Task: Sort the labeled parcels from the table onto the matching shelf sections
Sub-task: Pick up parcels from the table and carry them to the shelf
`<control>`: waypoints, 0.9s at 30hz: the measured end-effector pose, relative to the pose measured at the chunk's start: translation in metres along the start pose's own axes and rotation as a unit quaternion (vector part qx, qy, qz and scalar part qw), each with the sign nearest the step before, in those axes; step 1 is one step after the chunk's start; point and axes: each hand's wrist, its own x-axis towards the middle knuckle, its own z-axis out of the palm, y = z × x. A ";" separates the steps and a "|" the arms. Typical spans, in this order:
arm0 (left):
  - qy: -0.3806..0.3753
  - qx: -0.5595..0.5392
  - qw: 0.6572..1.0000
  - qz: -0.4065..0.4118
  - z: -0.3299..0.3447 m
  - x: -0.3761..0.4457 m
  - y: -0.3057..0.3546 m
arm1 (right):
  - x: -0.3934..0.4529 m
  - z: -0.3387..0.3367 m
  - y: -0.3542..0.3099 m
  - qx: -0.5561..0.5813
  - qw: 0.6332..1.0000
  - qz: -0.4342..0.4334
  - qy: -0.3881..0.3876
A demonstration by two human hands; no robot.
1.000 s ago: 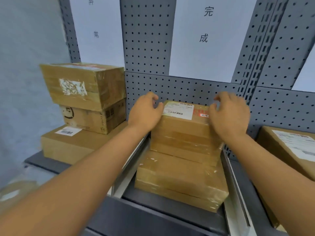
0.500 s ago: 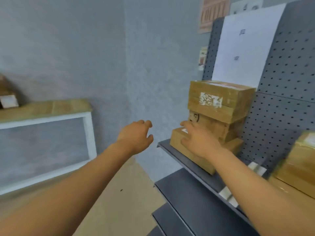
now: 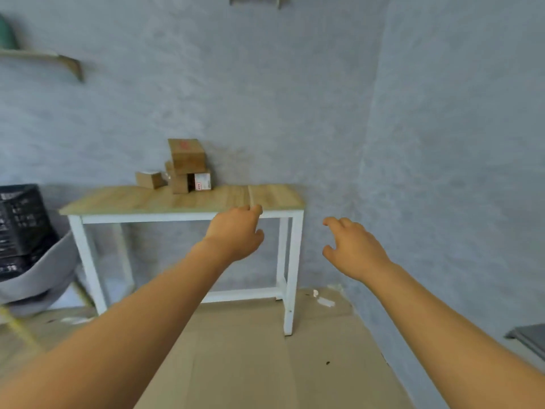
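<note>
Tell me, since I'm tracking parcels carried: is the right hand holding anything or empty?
Empty. The right hand hangs in the air with loosely spread fingers, nothing between them.

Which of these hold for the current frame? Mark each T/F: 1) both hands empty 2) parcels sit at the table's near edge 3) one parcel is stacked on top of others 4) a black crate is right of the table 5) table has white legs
1) Both hands are empty. True: the left hand and right hand hold nothing, fingers loose.
2) The parcels sit at the table's near edge. False: the parcels sit at the far edge of the table, by the wall.
3) One parcel is stacked on others. True: the top parcel rests on the lower ones.
4) A black crate is right of the table. False: the black crate is to its left.
5) The table has white legs. True.
</note>
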 end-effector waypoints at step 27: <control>-0.022 0.075 0.978 -0.194 0.150 0.310 -0.425 | 0.560 0.228 -0.222 0.065 0.976 -0.204 -0.036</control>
